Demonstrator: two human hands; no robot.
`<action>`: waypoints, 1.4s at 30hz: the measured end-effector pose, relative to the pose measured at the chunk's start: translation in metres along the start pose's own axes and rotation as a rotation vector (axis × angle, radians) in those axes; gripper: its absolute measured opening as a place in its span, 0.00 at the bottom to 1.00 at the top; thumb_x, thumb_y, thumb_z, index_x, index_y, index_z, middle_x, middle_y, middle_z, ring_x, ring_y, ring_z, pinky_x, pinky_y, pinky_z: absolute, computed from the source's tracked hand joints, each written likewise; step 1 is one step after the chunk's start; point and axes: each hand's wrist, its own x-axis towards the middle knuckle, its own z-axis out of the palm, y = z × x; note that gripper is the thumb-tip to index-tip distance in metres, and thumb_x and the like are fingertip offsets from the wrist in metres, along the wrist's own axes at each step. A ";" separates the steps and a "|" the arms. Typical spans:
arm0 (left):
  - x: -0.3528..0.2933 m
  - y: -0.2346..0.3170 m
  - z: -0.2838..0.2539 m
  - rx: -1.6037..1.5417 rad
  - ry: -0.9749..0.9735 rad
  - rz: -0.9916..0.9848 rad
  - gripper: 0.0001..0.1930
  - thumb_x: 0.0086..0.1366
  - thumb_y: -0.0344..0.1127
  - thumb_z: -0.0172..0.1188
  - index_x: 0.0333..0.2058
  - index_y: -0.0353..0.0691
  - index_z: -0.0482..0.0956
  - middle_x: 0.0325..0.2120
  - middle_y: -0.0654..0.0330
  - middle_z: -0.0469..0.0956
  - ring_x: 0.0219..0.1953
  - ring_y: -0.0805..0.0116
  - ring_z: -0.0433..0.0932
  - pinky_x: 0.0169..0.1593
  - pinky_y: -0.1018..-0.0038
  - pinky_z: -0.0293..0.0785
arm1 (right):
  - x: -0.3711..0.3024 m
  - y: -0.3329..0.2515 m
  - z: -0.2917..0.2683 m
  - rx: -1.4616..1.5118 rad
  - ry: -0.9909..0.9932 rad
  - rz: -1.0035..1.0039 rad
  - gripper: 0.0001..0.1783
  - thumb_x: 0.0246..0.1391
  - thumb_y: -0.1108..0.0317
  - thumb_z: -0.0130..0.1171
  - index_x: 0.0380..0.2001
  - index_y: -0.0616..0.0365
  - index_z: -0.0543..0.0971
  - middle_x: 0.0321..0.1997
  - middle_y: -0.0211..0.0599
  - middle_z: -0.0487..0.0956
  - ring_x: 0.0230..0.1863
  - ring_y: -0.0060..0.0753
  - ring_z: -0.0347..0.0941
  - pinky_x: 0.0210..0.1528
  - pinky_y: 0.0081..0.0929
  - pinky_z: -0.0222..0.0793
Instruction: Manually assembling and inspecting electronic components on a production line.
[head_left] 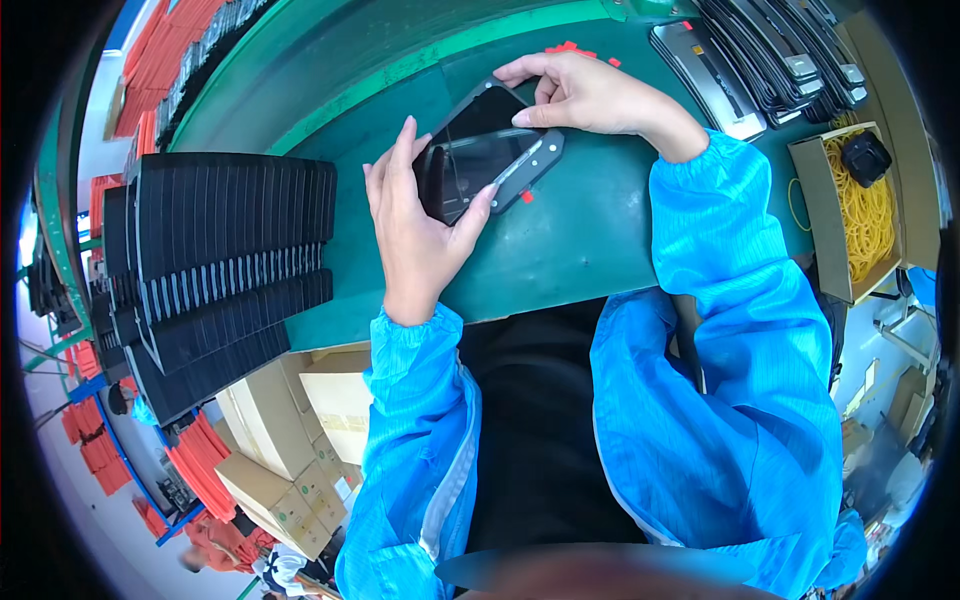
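A flat, dark rectangular device with a glossy black face (468, 168) lies slanted on the green work mat (570, 235). Its dark grey frame has small round marks at the right-hand corner. My left hand (420, 225) grips the near left part, with the thumb on the near edge and the fingers along the left side. At the far right, my right hand (585, 95) has its index finger on the far edge and its thumb pressed on the face. Its other fingers curl in. The device's underside is hidden.
Black slotted trays (225, 215) stand in a row at the left. Stacked flat dark devices (755, 60) lie at the far right, beside a cardboard box (832, 235) of yellow cords (858, 220). Small red pieces (527, 196) dot the mat. Cardboard cartons (270, 420) stand below left.
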 end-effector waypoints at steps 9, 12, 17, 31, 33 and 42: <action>-0.008 -0.011 -0.002 0.016 0.026 0.063 0.52 0.46 0.38 0.81 0.69 0.39 0.62 0.54 0.51 0.78 0.61 0.50 0.73 0.72 0.41 0.50 | -0.006 -0.009 0.007 -0.141 0.074 -0.023 0.39 0.56 0.58 0.73 0.68 0.53 0.71 0.48 0.38 0.79 0.33 0.20 0.74 0.36 0.20 0.74; -0.009 -0.011 -0.001 0.009 0.028 0.061 0.52 0.46 0.38 0.81 0.69 0.39 0.63 0.54 0.51 0.78 0.61 0.51 0.73 0.72 0.41 0.50 | -0.006 -0.012 0.008 -0.147 0.089 -0.041 0.39 0.55 0.58 0.74 0.68 0.54 0.71 0.49 0.39 0.79 0.33 0.20 0.74 0.35 0.20 0.74; -0.010 -0.008 0.001 0.002 0.012 0.047 0.51 0.47 0.39 0.80 0.69 0.39 0.62 0.55 0.49 0.76 0.62 0.47 0.71 0.72 0.40 0.49 | -0.005 -0.013 0.007 -0.142 0.045 0.012 0.38 0.56 0.59 0.73 0.68 0.53 0.71 0.54 0.38 0.77 0.34 0.20 0.73 0.35 0.20 0.73; -0.048 -0.015 -0.045 0.157 -0.143 -0.247 0.33 0.58 0.41 0.75 0.61 0.37 0.77 0.61 0.39 0.72 0.63 0.39 0.69 0.64 0.54 0.68 | -0.015 -0.023 -0.001 -0.452 -0.004 -0.292 0.34 0.57 0.64 0.70 0.66 0.49 0.74 0.63 0.46 0.74 0.56 0.44 0.75 0.57 0.34 0.73; -0.044 -0.014 -0.049 0.165 -0.163 -0.260 0.34 0.58 0.42 0.75 0.62 0.38 0.78 0.61 0.39 0.72 0.63 0.39 0.69 0.64 0.53 0.68 | -0.015 -0.025 0.000 -0.419 -0.029 -0.267 0.33 0.56 0.64 0.70 0.66 0.49 0.74 0.64 0.47 0.73 0.58 0.47 0.74 0.59 0.36 0.72; -0.041 -0.028 -0.044 0.131 -0.189 -0.174 0.39 0.51 0.45 0.78 0.63 0.49 0.78 0.63 0.42 0.69 0.63 0.38 0.67 0.66 0.51 0.65 | -0.013 -0.034 -0.008 -0.256 -0.082 -0.109 0.33 0.55 0.65 0.71 0.65 0.49 0.76 0.63 0.42 0.74 0.52 0.38 0.74 0.54 0.32 0.72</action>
